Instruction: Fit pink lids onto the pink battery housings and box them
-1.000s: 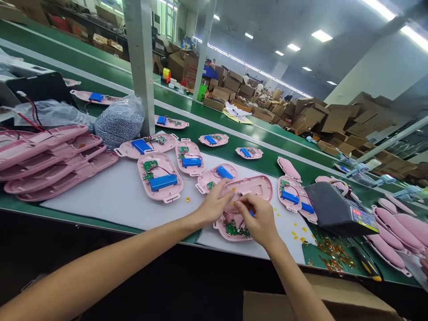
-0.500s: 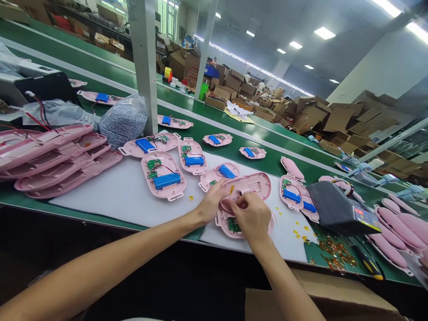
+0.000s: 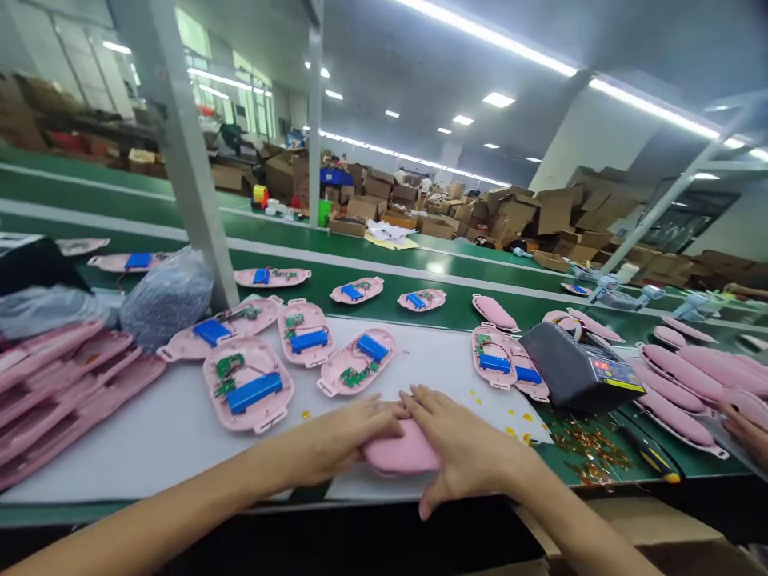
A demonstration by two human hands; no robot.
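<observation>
Both my hands lie flat on one closed pink case [image 3: 401, 453] at the near edge of the white mat [image 3: 180, 424]. My left hand [image 3: 346, 433] covers its left end with fingers stretched out. My right hand [image 3: 459, 441] presses on its right end, fingers spread. Only the case's smooth outer shell shows between my hands. Just beyond lie open pink case halves [image 3: 249, 390] with blue batteries and green circuit boards, a third one [image 3: 358, 362] nearest my fingers.
A stack of pink shells [image 3: 66, 384] sits at left, a bag of small grey parts [image 3: 165, 298] by a metal post [image 3: 186, 160]. A dark tape dispenser [image 3: 579, 370], yellow tape scraps and more closed cases [image 3: 684, 376] lie right. Another person's hand [image 3: 747, 432] shows far right.
The lid I was holding tilted over the lower half now lies closed on it, and both hands have flattened on top. The view has swung up and right.
</observation>
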